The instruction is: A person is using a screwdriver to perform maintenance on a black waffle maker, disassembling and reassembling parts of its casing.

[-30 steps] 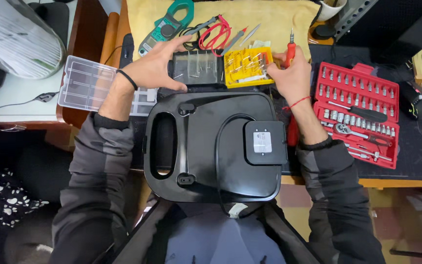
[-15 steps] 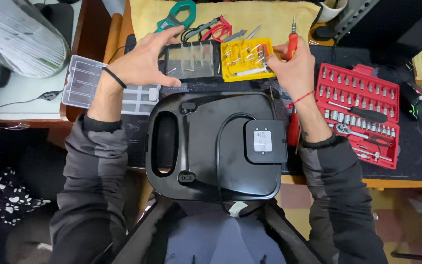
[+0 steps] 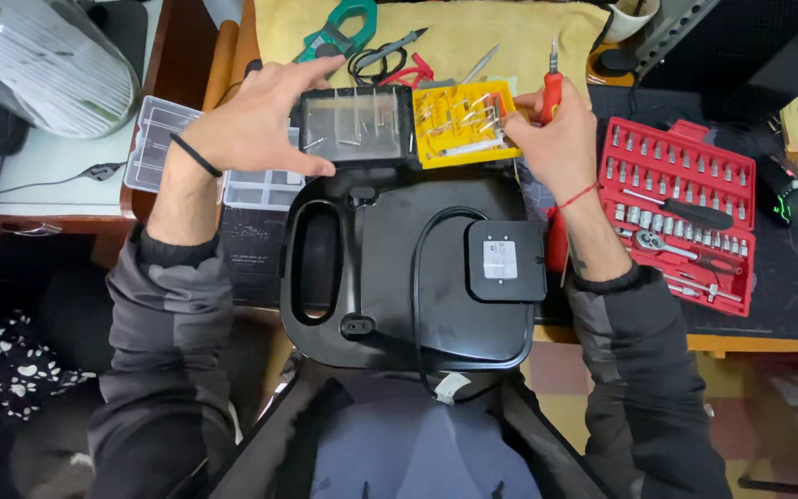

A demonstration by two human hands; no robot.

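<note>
My left hand rests with fingers spread against the left edge of a small case, on its clear lid. The case's yellow tray holds several screwdriver bits. My right hand grips a red-handled screwdriver upright, while its fingers touch the bits at the tray's right side. A black plastic appliance base with a cord and a square block lies below both hands, at the table's near edge.
A red socket set case lies open at the right on a black mat. A clear compartment box sits at the left. A green clamp meter, probes and tweezers lie on a yellow cloth behind.
The bit case with both hands on it has stayed in place; my right hand has moved in over the yellow tray, still holding the screwdriver. The view has shifted slightly.
</note>
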